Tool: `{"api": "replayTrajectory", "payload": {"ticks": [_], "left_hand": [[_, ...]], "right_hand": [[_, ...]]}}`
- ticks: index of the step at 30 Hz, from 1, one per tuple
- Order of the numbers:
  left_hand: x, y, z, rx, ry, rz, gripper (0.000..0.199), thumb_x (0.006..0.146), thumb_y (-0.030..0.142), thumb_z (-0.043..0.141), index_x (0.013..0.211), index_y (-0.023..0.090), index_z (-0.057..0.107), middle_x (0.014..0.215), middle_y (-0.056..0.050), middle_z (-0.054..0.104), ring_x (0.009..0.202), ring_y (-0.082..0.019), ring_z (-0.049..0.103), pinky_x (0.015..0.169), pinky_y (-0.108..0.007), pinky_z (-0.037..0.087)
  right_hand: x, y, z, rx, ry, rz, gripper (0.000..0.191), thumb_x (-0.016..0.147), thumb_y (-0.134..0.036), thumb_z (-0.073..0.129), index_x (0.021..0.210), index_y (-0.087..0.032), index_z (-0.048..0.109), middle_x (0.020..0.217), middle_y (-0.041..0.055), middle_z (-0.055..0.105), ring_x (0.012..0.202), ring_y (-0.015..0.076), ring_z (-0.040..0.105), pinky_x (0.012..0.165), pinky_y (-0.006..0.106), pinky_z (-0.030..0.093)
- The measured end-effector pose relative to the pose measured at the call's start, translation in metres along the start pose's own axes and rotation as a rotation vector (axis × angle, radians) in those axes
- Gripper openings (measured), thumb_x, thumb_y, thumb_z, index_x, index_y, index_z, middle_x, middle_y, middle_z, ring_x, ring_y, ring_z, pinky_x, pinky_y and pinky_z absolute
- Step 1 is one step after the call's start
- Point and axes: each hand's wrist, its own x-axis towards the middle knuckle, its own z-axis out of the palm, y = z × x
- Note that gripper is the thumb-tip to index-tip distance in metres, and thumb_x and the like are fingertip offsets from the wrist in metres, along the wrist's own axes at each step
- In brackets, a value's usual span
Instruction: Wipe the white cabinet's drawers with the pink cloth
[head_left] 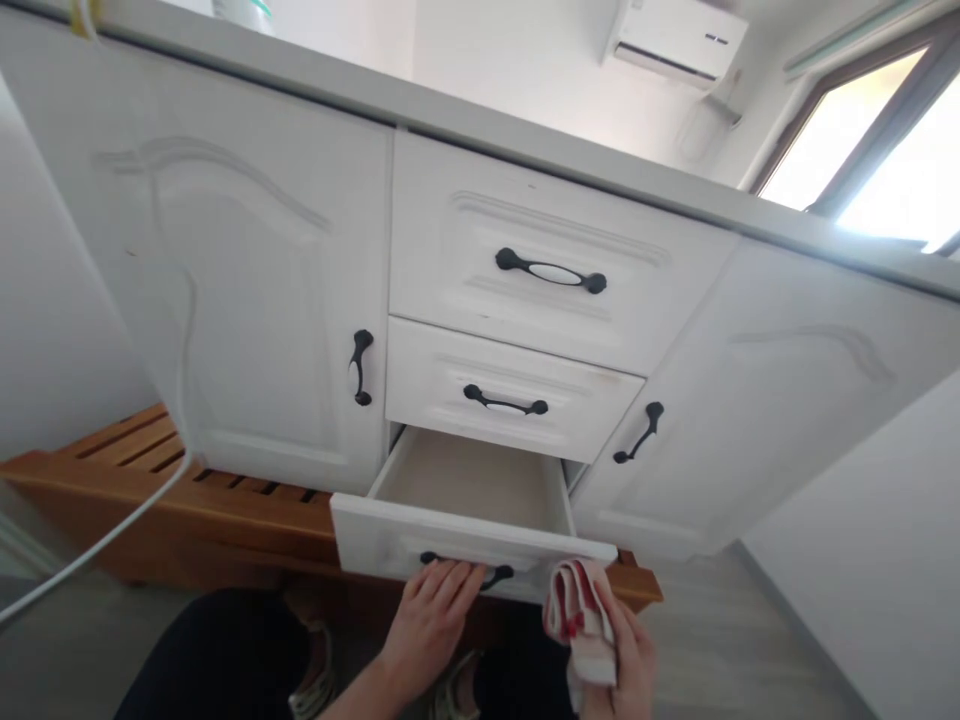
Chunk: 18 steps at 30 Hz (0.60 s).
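Note:
The bottom drawer [480, 480] of a white cabinet is pulled out, and nothing shows inside it. My left hand [431, 625] has its fingers hooked over the black handle [497, 576] on that drawer's front. In my right hand [626, 650] is a folded red and white cloth [579, 615], held near the right end of the drawer front. Above, the middle drawer [450, 375] and the top drawer [442, 270] are closed.
Cabinet doors [255, 330] [720, 420] flank the drawers, both closed. A slatted wooden bench [247, 515] runs low under the cabinet. A white cable [120, 538] hangs at the left. My knees and shoes are below. An air conditioner [675, 35] and window [847, 130] are behind.

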Motion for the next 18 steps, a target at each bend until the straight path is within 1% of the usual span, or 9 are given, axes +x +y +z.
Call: {"api": "replayTrajectory", "payload": {"ticks": [3, 5, 7, 8, 11, 13, 15, 17, 18], "left_hand": [[0.035, -0.022, 0.011, 0.039, -0.130, -0.009, 0.059, 0.088, 0.017, 0.057, 0.144, 0.034, 0.048, 0.133, 0.002, 0.063, 0.119, -0.020, 0.052, 0.110, -0.035, 0.028], [0.056, -0.035, 0.020, 0.075, -0.194, -0.046, 0.068, 0.083, 0.010, 0.058, 0.145, 0.035, 0.046, 0.150, -0.002, 0.049, 0.128, -0.024, 0.048, 0.109, -0.038, 0.033], [0.074, -0.047, 0.029, 0.091, -0.243, -0.072, 0.073, 0.080, 0.004, 0.055, 0.146, 0.033, 0.045, 0.160, -0.005, 0.035, 0.137, -0.028, 0.041, 0.108, -0.040, 0.037], [0.081, -0.052, 0.033, 0.090, -0.262, -0.068, 0.074, 0.079, 0.003, 0.054, 0.146, 0.031, 0.044, 0.161, -0.005, 0.034, 0.140, -0.029, 0.038, 0.109, -0.041, 0.038], [0.095, -0.064, 0.041, 0.088, -0.291, 0.011, 0.073, 0.082, 0.004, 0.051, 0.150, 0.028, 0.040, 0.157, -0.004, 0.041, 0.143, -0.029, 0.035, 0.113, -0.042, 0.037], [0.097, -0.066, 0.040, 0.084, -0.287, 0.053, 0.074, 0.084, 0.004, 0.048, 0.154, 0.027, 0.034, 0.157, -0.003, 0.041, 0.145, -0.028, 0.033, 0.115, -0.041, 0.036], [0.091, -0.064, 0.036, 0.059, -0.262, 0.011, 0.076, 0.085, 0.004, 0.047, 0.156, 0.024, 0.028, 0.160, -0.006, 0.036, 0.148, -0.028, 0.030, 0.116, -0.041, 0.036], [0.071, -0.057, 0.031, 0.021, -0.236, -0.087, 0.077, 0.085, 0.004, 0.046, 0.157, 0.023, 0.026, 0.160, -0.008, 0.035, 0.148, -0.027, 0.029, 0.117, -0.042, 0.036], [0.054, -0.052, 0.030, -0.001, -0.236, -0.136, 0.077, 0.085, 0.004, 0.045, 0.157, 0.023, 0.026, 0.160, -0.009, 0.036, 0.147, -0.027, 0.031, 0.118, -0.043, 0.035]], "right_hand": [[0.031, -0.011, 0.029, 0.019, 0.054, 0.062, 0.049, 0.089, -0.039, 0.057, 0.137, -0.026, 0.059, 0.126, 0.0128, 0.056, 0.115, 0.0320, 0.054, 0.103, 0.053, 0.040], [0.049, -0.016, 0.042, 0.023, 0.063, 0.060, 0.051, 0.088, -0.035, 0.057, 0.138, -0.024, 0.058, 0.127, 0.0132, 0.055, 0.117, 0.0308, 0.052, 0.106, 0.052, 0.038], [0.061, -0.019, 0.050, 0.021, 0.073, 0.059, 0.052, 0.087, -0.031, 0.055, 0.138, -0.022, 0.057, 0.127, 0.0138, 0.056, 0.117, 0.0303, 0.050, 0.106, 0.051, 0.038], [0.066, -0.019, 0.052, 0.014, 0.085, 0.060, 0.052, 0.087, -0.030, 0.055, 0.138, -0.022, 0.057, 0.127, 0.0142, 0.057, 0.117, 0.0306, 0.050, 0.106, 0.051, 0.037], [0.078, -0.017, 0.058, -0.013, 0.142, 0.038, 0.052, 0.086, -0.030, 0.055, 0.137, -0.020, 0.059, 0.126, 0.0149, 0.056, 0.118, 0.0316, 0.049, 0.106, 0.052, 0.036], [0.089, -0.011, 0.063, -0.037, 0.180, 0.005, 0.054, 0.084, -0.027, 0.056, 0.137, -0.019, 0.059, 0.126, 0.0153, 0.055, 0.119, 0.0317, 0.048, 0.107, 0.053, 0.036], [0.102, 0.000, 0.074, -0.067, 0.161, -0.053, 0.056, 0.082, -0.020, 0.051, 0.138, -0.017, 0.058, 0.127, 0.0160, 0.054, 0.120, 0.0315, 0.048, 0.107, 0.053, 0.037], [0.114, 0.010, 0.088, -0.106, 0.124, -0.121, 0.058, 0.080, -0.015, 0.045, 0.136, -0.016, 0.058, 0.128, 0.0169, 0.053, 0.120, 0.0323, 0.048, 0.105, 0.055, 0.038], [0.118, 0.012, 0.096, -0.131, 0.115, -0.148, 0.059, 0.079, -0.014, 0.043, 0.135, -0.015, 0.058, 0.129, 0.0175, 0.053, 0.121, 0.0332, 0.048, 0.105, 0.057, 0.038]]}}
